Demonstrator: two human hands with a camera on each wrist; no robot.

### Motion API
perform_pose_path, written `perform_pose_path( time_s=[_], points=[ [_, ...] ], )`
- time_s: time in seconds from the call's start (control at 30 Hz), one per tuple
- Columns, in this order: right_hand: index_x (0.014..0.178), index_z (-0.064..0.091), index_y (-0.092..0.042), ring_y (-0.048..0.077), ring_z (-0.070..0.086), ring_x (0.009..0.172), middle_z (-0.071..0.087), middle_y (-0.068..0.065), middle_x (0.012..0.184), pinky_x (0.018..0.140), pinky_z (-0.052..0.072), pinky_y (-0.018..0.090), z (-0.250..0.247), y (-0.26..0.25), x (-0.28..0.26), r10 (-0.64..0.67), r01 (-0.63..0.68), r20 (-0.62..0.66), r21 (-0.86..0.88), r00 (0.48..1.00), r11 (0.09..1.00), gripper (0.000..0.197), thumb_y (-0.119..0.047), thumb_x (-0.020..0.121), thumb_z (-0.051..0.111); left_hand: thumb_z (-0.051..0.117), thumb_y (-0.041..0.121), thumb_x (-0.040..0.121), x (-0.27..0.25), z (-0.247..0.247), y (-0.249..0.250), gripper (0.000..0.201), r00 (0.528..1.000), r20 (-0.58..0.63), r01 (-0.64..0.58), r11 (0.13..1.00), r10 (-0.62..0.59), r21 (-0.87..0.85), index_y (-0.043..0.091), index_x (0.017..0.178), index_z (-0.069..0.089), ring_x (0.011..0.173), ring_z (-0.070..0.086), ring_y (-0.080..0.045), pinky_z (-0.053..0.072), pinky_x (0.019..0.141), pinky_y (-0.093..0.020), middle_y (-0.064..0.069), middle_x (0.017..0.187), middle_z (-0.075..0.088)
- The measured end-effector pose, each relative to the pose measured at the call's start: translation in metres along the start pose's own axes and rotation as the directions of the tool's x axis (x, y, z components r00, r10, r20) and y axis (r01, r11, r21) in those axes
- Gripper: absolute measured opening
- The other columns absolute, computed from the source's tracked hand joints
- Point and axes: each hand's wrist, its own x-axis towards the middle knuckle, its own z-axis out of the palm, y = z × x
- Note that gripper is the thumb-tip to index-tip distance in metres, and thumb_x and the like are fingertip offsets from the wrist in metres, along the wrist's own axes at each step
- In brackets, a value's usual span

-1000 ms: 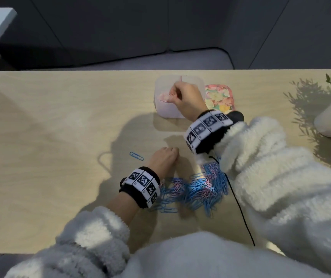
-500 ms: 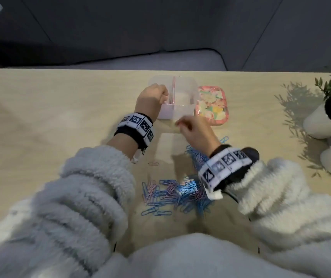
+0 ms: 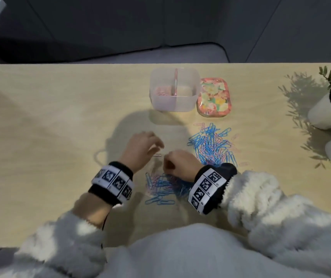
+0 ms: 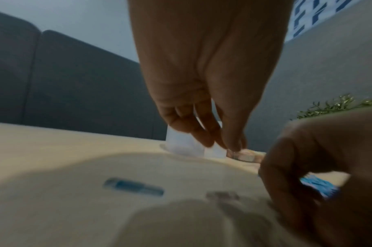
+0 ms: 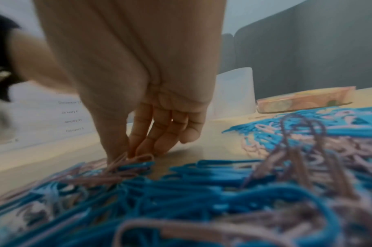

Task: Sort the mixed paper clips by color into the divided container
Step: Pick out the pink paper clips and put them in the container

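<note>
The clear divided container (image 3: 188, 101) stands at the back of the table, with pink clips (image 3: 161, 91) in its left compartment. Mixed blue and pink paper clips lie in a far pile (image 3: 210, 145) and a near pile (image 3: 160, 187). My right hand (image 3: 166, 164) reaches into the near pile; in the right wrist view its thumb and forefinger (image 5: 128, 155) pinch a pink clip (image 5: 138, 158) at the pile's edge. My left hand (image 3: 157, 147) hovers just left of it, fingers hanging loosely (image 4: 223, 143) and holding nothing. A single pink clip (image 3: 157, 155) lies between the hands.
A floral lid (image 3: 213, 97) lies right of the container. White plant pots (image 3: 325, 115) stand at the table's right edge. A loose blue clip (image 4: 134, 186) lies on the wood near my left hand.
My right hand left the container and dropped onto the near pile. My left hand went to the container, then came back to the table beside the right hand.
</note>
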Motion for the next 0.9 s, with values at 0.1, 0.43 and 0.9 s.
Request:
perform_pose_path(
  time_s=[0.1, 0.43, 0.9],
  points=[
    [0.092, 0.066, -0.012, 0.03, 0.058, 0.102, 0.068, 0.011, 0.102, 0.082, 0.043, 0.035, -0.005, 0.006, 0.001, 0.038, -0.037, -0.025, 0.015, 0.999, 0.999, 0.013, -0.016, 0.081, 0.06, 0.065, 0.015, 0.081, -0.038, 0.012, -0.01, 0.009, 0.989, 0.112, 0.104, 0.994, -0.099, -0.042, 0.015, 0.089, 0.069, 0.088, 0.059, -0.026, 0.046, 0.078, -0.037, -0.006, 0.092, 0.064],
    [0.089, 0.061, -0.006, 0.018, 0.049, 0.079, 0.054, 0.003, 0.084, 0.075, 0.042, 0.031, 0.001, 0.016, -0.014, 0.178, -0.147, -0.108, 0.246, 0.978, 0.958, 0.01, -0.012, 0.081, 0.063, 0.067, 0.019, 0.079, -0.068, 0.031, -0.018, 0.011, 0.958, 0.152, 0.262, 0.956, -0.242, -0.134, 0.011, 0.085, 0.062, 0.084, 0.048, -0.017, 0.042, 0.079, -0.034, -0.003, 0.088, 0.052],
    [0.098, 0.068, -0.009, 0.028, 0.052, 0.105, 0.062, 0.011, 0.106, 0.091, 0.043, 0.039, -0.019, 0.04, -0.02, 0.093, -0.077, -0.287, 0.067, 0.953, 0.995, 0.017, -0.015, 0.084, 0.059, 0.063, 0.011, 0.082, -0.079, -0.005, -0.046, 0.005, 0.92, 0.076, 0.39, 0.915, -0.383, -0.103, 0.011, 0.086, 0.066, 0.083, 0.055, -0.024, 0.041, 0.075, -0.03, -0.008, 0.09, 0.062]
  ],
)
